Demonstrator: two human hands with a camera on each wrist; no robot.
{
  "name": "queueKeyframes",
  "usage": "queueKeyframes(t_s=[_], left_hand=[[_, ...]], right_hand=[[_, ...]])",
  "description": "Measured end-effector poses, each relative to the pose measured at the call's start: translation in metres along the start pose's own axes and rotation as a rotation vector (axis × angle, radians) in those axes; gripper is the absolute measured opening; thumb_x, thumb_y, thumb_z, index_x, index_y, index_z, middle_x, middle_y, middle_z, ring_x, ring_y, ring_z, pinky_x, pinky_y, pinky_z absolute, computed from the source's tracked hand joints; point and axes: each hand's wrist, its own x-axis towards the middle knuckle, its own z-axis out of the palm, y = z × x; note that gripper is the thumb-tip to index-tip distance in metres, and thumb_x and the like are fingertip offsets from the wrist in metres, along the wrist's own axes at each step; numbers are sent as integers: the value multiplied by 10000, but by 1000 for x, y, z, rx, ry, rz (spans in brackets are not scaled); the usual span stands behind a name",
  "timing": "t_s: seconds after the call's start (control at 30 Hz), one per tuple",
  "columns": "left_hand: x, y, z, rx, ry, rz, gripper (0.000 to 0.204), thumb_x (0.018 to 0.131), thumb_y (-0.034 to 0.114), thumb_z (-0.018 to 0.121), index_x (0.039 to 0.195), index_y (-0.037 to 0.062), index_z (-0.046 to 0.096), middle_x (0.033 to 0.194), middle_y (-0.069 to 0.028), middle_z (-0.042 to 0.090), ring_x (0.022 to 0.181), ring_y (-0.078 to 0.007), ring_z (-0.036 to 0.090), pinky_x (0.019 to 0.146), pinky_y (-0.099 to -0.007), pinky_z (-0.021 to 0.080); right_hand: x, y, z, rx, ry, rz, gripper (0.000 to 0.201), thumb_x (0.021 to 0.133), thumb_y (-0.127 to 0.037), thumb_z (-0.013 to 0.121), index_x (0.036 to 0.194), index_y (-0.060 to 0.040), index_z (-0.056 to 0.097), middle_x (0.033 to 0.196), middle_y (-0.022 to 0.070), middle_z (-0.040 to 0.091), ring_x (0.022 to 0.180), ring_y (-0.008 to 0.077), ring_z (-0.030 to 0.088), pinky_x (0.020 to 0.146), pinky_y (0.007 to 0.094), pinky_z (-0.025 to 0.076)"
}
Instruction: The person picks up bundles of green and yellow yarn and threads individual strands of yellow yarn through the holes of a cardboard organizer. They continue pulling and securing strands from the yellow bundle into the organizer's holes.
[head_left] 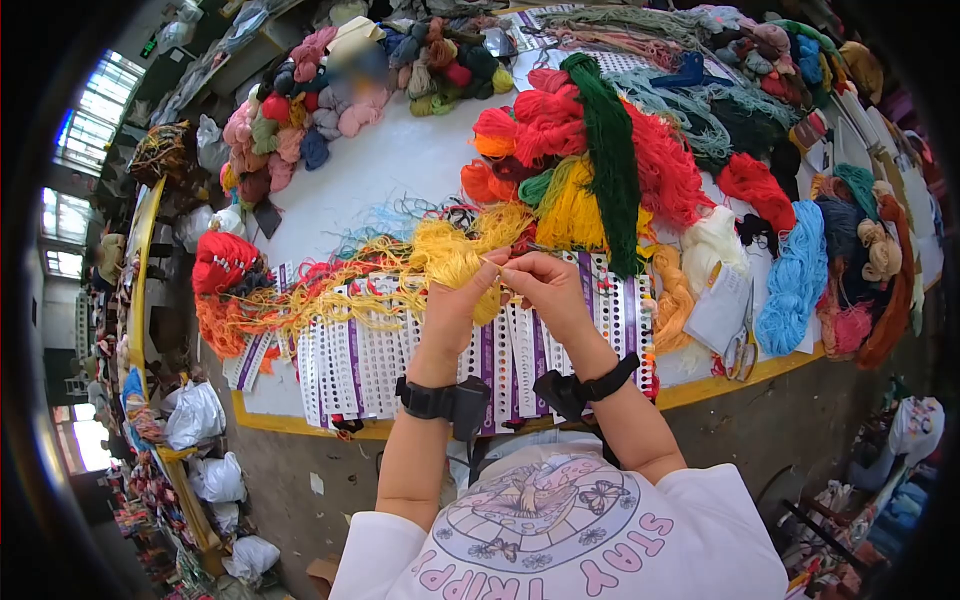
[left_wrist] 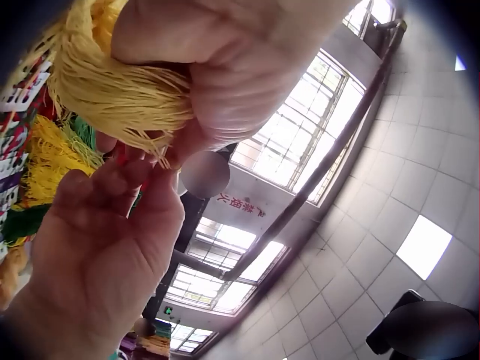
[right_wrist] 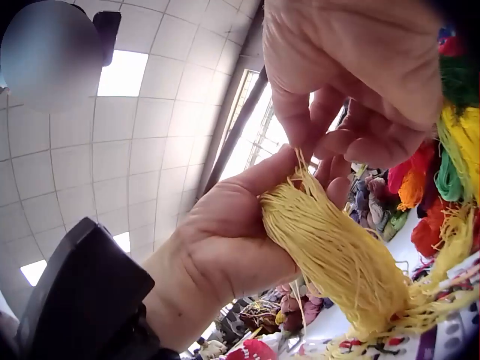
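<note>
A bundle of pale yellow thread (head_left: 452, 258) is gripped in my left hand (head_left: 462, 300), its cut ends poking out past the fingers. My right hand (head_left: 548, 290) meets the left at those ends, thumb and fingertips pinching a thin yellow strand. In the right wrist view the yellow bundle (right_wrist: 337, 255) hangs from the left hand (right_wrist: 232, 232) while the right hand (right_wrist: 352, 82) pulls close over its tip. Beneath both hands lie white punched thread cards (head_left: 370, 370) with purple stripes, with loose yellow strands spread across them.
Red skeins (head_left: 665, 160), a dark green hank (head_left: 610, 160) and yellow hanks (head_left: 572, 212) are heaped just beyond the right hand. Scissors (head_left: 740, 357) lie at the right beside a blue skein (head_left: 793, 280). More yarn is piled along the table's far side. A yellow edge (head_left: 720, 390) borders the table.
</note>
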Motion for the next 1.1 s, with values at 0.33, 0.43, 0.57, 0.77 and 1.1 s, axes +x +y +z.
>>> queueKeyframes(t_s=[0.33,0.43,0.57,0.77,1.1], left_hand=[[4,-18,-2,-4,84,133,210,833,113,575,1022,27,540,993,-105,597,832,-157,587,647,-266,506],[6,-23,-5,-5,102,156,195,834,95,570,1014,31,535,1000,-113,593,847,-161,584,650,-269,506],[3,-20,1,-110,117,94,174,837,85,562,999,28,536,998,-123,593,848,-171,585,657,-277,506],[4,-24,6,-140,147,112,201,848,111,554,1023,13,534,988,-126,598,827,-169,592,635,-276,511],[6,-31,3,73,155,153,233,870,162,526,1037,0,541,967,-102,600,808,-144,584,668,-266,503]], right_hand=[[-2,4,-2,-33,13,-57,87,779,-93,625,801,-9,633,715,9,585,611,66,554,517,178,414],[0,7,-3,-288,41,-281,84,764,-74,640,795,3,636,721,20,572,617,78,554,527,188,427],[-3,2,1,-221,92,-256,71,753,-58,643,801,-6,642,707,25,558,590,79,528,539,207,423],[-4,9,0,-287,101,-291,81,782,-107,627,805,-30,643,714,-2,565,620,61,523,531,189,401],[-3,8,-7,-111,61,-8,120,782,-123,630,853,-28,637,730,4,597,637,68,532,567,184,420]])
